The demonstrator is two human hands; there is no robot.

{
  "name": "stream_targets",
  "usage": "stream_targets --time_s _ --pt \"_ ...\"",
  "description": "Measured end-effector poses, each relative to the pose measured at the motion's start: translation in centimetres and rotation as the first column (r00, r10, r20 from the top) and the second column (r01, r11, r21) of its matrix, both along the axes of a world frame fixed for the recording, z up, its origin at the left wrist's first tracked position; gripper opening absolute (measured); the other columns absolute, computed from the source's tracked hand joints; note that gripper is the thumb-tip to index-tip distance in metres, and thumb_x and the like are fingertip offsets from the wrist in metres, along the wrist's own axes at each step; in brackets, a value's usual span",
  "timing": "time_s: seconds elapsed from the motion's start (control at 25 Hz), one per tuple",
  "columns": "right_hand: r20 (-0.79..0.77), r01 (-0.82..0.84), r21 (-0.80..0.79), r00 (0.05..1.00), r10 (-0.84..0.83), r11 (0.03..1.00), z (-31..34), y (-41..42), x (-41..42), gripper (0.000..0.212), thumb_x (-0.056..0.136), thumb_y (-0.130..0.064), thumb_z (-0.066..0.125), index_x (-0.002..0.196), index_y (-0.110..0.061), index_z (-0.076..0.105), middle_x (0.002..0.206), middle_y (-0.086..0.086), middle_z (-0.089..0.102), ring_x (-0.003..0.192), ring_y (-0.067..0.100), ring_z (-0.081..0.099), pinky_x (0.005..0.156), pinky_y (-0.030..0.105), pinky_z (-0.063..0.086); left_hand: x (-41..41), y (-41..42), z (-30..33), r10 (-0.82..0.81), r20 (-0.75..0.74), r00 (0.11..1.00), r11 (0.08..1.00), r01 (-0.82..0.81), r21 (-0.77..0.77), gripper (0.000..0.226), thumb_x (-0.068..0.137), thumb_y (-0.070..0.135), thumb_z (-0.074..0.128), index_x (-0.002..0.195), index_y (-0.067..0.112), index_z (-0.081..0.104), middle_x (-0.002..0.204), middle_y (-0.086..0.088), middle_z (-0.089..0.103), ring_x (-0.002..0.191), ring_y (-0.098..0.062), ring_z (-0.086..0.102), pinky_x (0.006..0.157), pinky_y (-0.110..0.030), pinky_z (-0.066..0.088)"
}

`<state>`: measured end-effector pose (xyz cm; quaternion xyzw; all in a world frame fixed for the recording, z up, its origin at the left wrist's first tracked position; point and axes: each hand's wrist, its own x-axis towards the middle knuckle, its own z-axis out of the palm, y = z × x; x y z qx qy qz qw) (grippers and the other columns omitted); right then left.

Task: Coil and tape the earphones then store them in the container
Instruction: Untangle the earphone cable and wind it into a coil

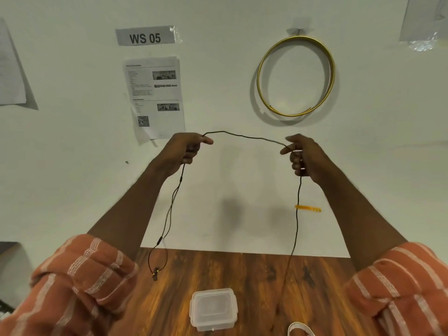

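Black wired earphones point(244, 136) stretch between both raised hands in front of the wall. My left hand point(186, 147) grips the cable; below it the split strands hang down, and the earbuds point(155, 272) dangle just above the table. My right hand point(301, 155) grips the other part of the cable, whose long tail drops toward the table. A small clear plastic container point(213, 309) with its lid on sits on the wooden table point(242, 270) near the front edge. A white tape roll point(300, 329) shows partly at the bottom edge.
The white wall stands right behind the table. A gold hoop point(296, 76) hangs on the wall, alongside a "WS 05" label point(145, 36) and a printed sheet point(155, 95). A small yellow strip point(308, 208) is stuck on the wall near my right forearm.
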<state>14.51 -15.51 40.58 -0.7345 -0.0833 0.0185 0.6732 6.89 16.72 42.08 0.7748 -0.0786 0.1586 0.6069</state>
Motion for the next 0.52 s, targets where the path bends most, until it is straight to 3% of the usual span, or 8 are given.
stream_targets --time_s 0.12,0.2,0.24,0.32,0.36,0.44,0.52 --pt "0.083 -0.060 -0.225 0.993 0.080 0.973 -0.5 1.8 -1.2 0.048 0.080 -0.052 0.064 0.100 -0.008 0.070 0.076 0.008 0.071 0.068 0.023 0.066 0.070 0.035 0.051 0.0 -2.7 2.6 -0.034 0.034 0.999 0.987 0.029 0.160 0.026 0.092 0.019 0.052 0.099 0.008 0.075 0.053 0.010 0.029 0.054 -0.014 0.016 0.051 -0.028 0.011" --pt "0.198 -0.138 -0.253 0.961 0.191 0.958 0.4 4.3 -2.4 0.054 0.082 -0.063 0.060 0.112 -0.018 0.067 0.100 0.004 0.076 0.093 0.020 0.070 0.086 0.042 0.049 -0.1 -5.1 3.7 -0.069 0.023 0.997 0.960 0.060 0.272 0.023 0.092 0.015 0.054 0.093 0.009 0.076 0.049 0.011 0.035 0.049 -0.012 0.022 0.047 -0.024 0.016" --pt "0.220 -0.229 -0.261 0.932 0.289 0.938 1.2 5.6 -3.1 0.056 0.084 -0.066 0.057 0.115 -0.020 0.064 0.102 0.002 0.076 0.097 0.019 0.070 0.089 0.043 0.049 -0.1 -6.1 4.0 -0.071 0.023 0.997 0.948 0.060 0.312 0.021 0.091 0.014 0.055 0.087 0.011 0.075 0.049 0.010 0.039 0.047 -0.010 0.026 0.046 -0.023 0.020" --pt "0.187 -0.433 -0.252 0.856 0.483 0.865 2.2 7.5 -4.0 0.050 0.090 -0.060 0.056 0.107 -0.014 0.065 0.079 0.002 0.071 0.073 0.018 0.067 0.080 0.039 0.054 0.2 -7.3 3.9 -0.057 0.036 0.998 0.938 0.042 0.345 0.018 0.088 0.009 0.056 0.078 0.013 0.070 0.053 0.005 0.049 0.046 -0.009 0.033 0.046 -0.023 0.027" --pt "0.177 -0.483 -0.232 0.833 0.525 0.844 2.4 7.7 -4.0 0.042 0.093 -0.052 0.057 0.099 -0.012 0.066 0.063 0.000 0.057 0.056 0.016 0.053 0.064 0.031 0.054 0.2 -7.2 3.4 -0.058 0.032 0.998 0.942 0.044 0.333 0.016 0.087 0.007 0.057 0.078 0.013 0.068 0.055 0.002 0.052 0.046 -0.009 0.035 0.047 -0.023 0.029" --pt "0.203 -0.432 -0.166 0.865 0.460 0.886 2.4 6.8 -3.2 0.032 0.097 -0.040 0.057 0.086 -0.011 0.065 0.054 -0.006 0.032 0.048 0.011 0.024 0.041 0.019 0.029 -0.1 -5.9 1.6 -0.080 -0.006 0.997 0.965 0.079 0.251 0.008 0.088 0.010 0.063 0.082 0.013 0.068 0.052 0.003 0.049 0.047 -0.012 0.040 0.048 -0.024 0.040" --pt "0.220 -0.294 -0.048 0.929 0.297 0.955 2.3 5.0 -1.8 0.028 0.097 -0.033 0.057 0.079 -0.012 0.061 0.051 -0.008 0.027 0.048 0.010 0.018 0.038 0.019 0.015 -0.5 -4.1 -1.5 -0.099 -0.062 0.993 0.981 0.108 0.162 0.004 0.089 0.012 0.066 0.087 0.011 0.069 0.049 0.005 0.044 0.049 -0.016 0.048 0.059 -0.027 0.051"
